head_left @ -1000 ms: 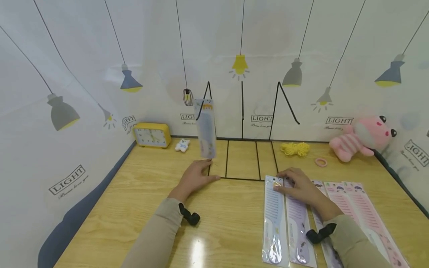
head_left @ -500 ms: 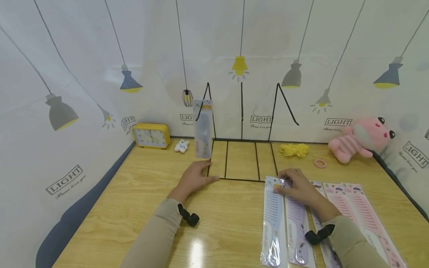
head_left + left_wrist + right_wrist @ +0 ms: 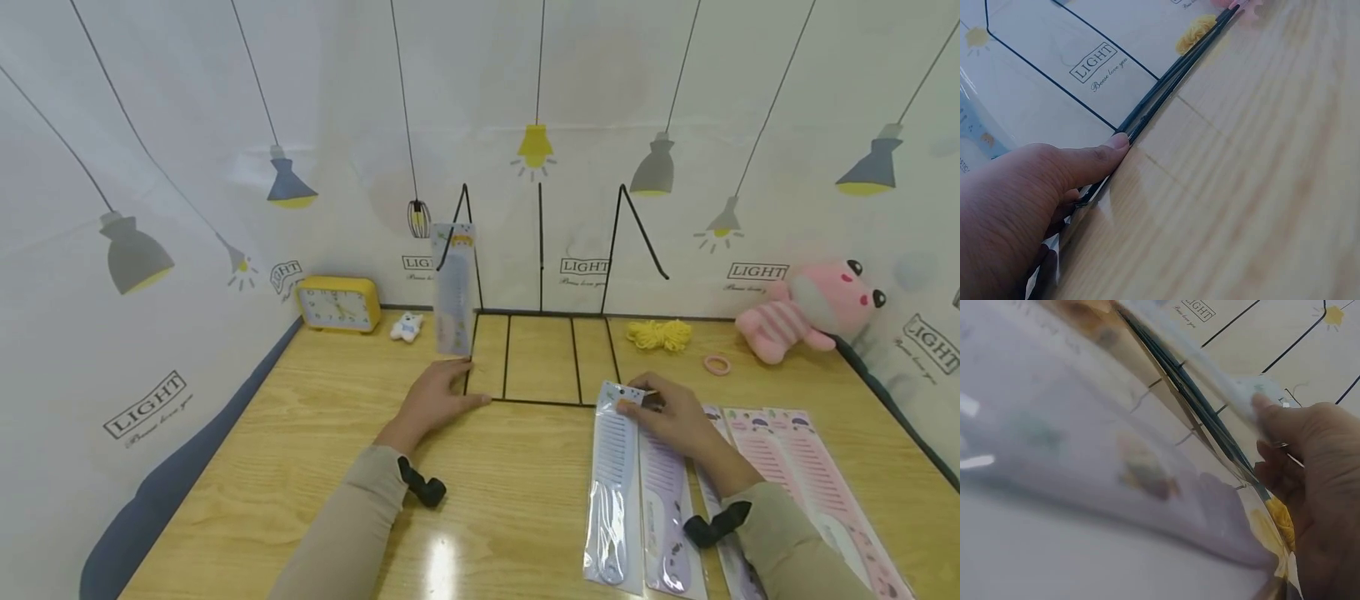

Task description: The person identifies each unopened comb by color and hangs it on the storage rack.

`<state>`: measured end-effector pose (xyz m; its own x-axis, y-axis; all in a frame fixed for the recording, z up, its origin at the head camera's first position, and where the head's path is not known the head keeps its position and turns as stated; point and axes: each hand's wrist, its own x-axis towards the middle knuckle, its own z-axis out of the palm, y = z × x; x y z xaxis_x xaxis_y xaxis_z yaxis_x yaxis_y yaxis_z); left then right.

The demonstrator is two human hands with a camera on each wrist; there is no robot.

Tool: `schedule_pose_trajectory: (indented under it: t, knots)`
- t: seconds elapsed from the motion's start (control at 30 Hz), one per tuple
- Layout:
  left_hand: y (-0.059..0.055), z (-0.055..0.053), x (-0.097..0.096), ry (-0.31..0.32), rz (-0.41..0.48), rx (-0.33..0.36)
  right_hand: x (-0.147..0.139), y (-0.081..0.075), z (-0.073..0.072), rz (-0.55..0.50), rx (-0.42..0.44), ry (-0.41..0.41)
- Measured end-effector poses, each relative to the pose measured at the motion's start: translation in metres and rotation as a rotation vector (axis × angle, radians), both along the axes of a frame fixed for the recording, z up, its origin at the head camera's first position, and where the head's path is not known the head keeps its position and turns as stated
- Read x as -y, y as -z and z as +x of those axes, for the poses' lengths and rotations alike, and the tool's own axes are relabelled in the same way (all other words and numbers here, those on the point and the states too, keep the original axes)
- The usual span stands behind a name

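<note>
My right hand (image 3: pixel 678 425) pinches the top end of a blue comb in a clear packet (image 3: pixel 615 467); that end is raised slightly off the table. Under and beside this hand lies a purple packaged comb (image 3: pixel 663 500). At the front left corner of a black wire rack (image 3: pixel 540 402) is my left hand (image 3: pixel 435 404), its thumb (image 3: pixel 1107 153) on the front bar and its fingers on the left side bar. From the rack's left hook hangs another blue packaged comb (image 3: pixel 453 292). The middle and right hooks carry nothing.
Pink packaged combs (image 3: pixel 813 467) lie further right, with another purple one partly under my right arm. Along the back stand a yellow clock (image 3: pixel 340 304), a small white bear (image 3: pixel 407 327), yellow yarn (image 3: pixel 660 335), a pink ring (image 3: pixel 717 365) and a pink plush toy (image 3: pixel 810 308).
The top end of the blue packaged comb in my right hand has come up and slightly forward. The hanging comb has swung a little left and settled. My left hand stays at the rack.
</note>
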<state>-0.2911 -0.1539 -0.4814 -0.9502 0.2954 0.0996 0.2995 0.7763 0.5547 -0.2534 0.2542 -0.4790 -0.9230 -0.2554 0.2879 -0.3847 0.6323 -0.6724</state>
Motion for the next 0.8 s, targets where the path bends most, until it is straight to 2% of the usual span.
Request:
schedule_pose_trajectory:
  t: [0.13,0.33,0.5,0.67,0.8]
  knots:
    - [0.0,0.0,0.0,0.002,0.002,-0.001,0.0,-0.005,0.0,-0.153,0.076,0.112]
    - [-0.001,0.0,0.0,0.005,-0.001,-0.002,0.001,-0.012,0.001,-0.414,0.269,0.189]
    - [-0.002,-0.001,0.0,0.007,0.003,-0.021,0.002,-0.013,0.001,-0.513,0.277,0.141]
    - [-0.001,0.0,0.001,0.013,0.007,-0.027,0.001,-0.012,0.003,-0.53,0.305,0.076]
    - [0.0,0.0,0.0,0.007,0.008,-0.018,0.0,-0.01,0.003,-0.548,0.309,0.085]
